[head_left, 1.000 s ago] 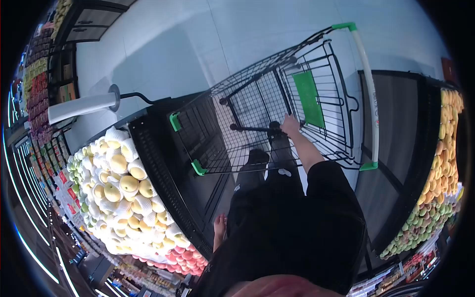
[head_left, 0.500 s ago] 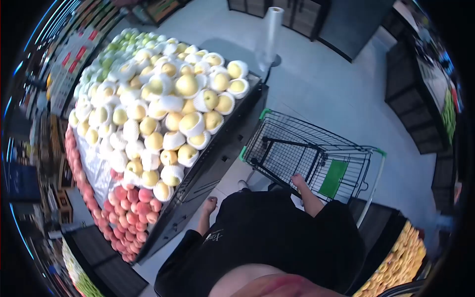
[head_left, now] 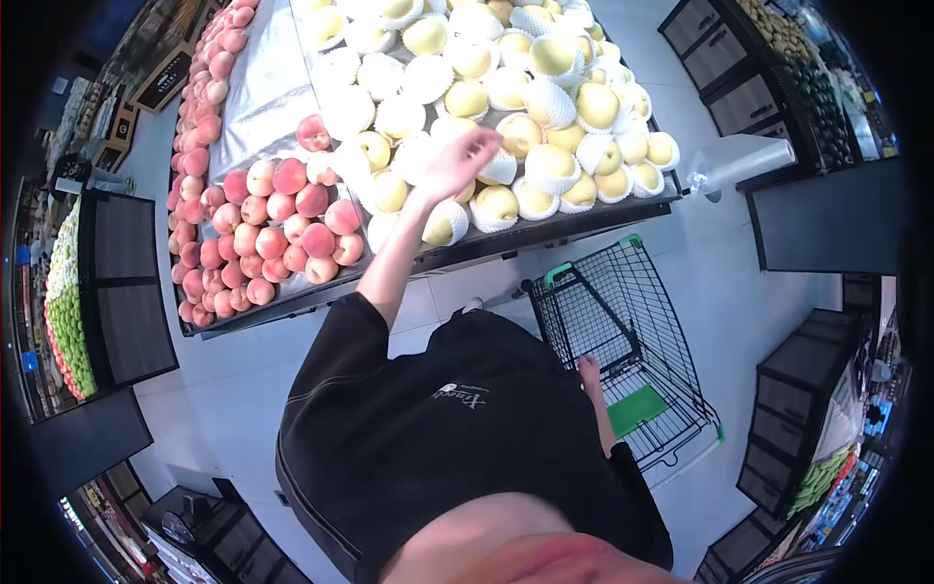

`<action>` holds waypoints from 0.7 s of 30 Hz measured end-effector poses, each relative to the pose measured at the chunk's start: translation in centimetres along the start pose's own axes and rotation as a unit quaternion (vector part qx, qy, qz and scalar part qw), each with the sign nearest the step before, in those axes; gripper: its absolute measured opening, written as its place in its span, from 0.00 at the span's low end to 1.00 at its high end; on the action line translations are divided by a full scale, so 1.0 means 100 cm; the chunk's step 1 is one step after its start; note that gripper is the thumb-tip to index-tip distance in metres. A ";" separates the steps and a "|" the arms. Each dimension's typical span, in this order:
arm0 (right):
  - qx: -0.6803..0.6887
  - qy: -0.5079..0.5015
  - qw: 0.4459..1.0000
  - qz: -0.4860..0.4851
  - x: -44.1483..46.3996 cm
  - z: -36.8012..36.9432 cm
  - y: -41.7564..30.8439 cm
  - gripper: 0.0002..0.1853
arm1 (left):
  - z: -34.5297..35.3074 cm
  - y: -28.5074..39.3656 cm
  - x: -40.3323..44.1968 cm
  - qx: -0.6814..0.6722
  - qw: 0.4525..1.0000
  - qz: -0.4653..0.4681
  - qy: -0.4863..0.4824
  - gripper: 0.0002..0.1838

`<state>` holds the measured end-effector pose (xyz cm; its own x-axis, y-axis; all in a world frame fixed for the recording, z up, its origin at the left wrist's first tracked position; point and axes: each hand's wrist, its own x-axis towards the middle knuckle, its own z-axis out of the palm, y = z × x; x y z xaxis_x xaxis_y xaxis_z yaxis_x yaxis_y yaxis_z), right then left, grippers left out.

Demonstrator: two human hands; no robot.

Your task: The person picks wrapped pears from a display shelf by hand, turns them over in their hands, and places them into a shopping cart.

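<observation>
Presently, upper centre: left hand (head_left: 455,167), loosely spread over yellow fruit (head_left: 520,136); right hand (head_left: 589,371), grip unclear; possible tumble if nudged.

Runs from deep red to pale pink on peaches (head_left: 260,229); glows soft yellow on round fruit (head_left: 520,134), criss-crossed by white mesh of foam sleeves (head_left: 551,103); gleams silvery white on sheet (head_left: 258,97); plain black on shirt (head_left: 418,438), with small pale lettering (head_left: 465,393); black grid on wire cart (head_left: 584,321), bright green on its panel (head_left: 637,413) and corner caps (head_left: 558,273); pale blue-grey with thin straight lines on floor (head_left: 233,389); milky white on bag roll (head_left: 744,164); dark grey-brown on cabinets (head_left: 715,44); bands of white, green and red on far-left produce (head_left: 70,331)
</observation>
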<state>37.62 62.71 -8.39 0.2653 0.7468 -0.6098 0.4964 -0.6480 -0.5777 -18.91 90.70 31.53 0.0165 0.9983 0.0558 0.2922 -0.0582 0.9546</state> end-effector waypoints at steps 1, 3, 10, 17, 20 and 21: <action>-0.010 0.017 1.000 -0.005 -0.005 -0.002 0.009 0.21 | -0.009 0.010 0.022 0.030 0.998 -0.007 0.053 0.18; -0.019 0.004 1.000 0.024 -0.021 -0.010 0.023 0.24 | -0.013 0.005 0.072 0.044 0.993 0.058 0.089 0.21; 0.004 0.083 0.996 0.024 -0.089 -0.012 -0.004 0.28 | 0.042 0.025 0.211 0.403 0.904 0.113 0.092 0.49; 0.049 0.172 0.983 0.046 -0.119 0.001 0.001 0.28 | 0.069 0.013 0.247 0.413 0.905 0.083 0.059 0.55; 0.005 0.233 0.972 -0.011 -0.131 0.020 0.018 0.31 | 0.068 0.008 0.244 0.419 0.895 0.136 0.073 0.53; -0.012 0.249 0.967 -0.051 -0.133 0.023 0.022 0.31 | 0.067 0.005 0.246 0.418 0.892 0.153 0.076 0.52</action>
<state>33.27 51.00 -2.83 0.5764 0.7896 -0.2104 0.5580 -0.5684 -0.6046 -11.99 115.20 31.44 0.1062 0.9208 0.3753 0.9083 -0.2434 0.3402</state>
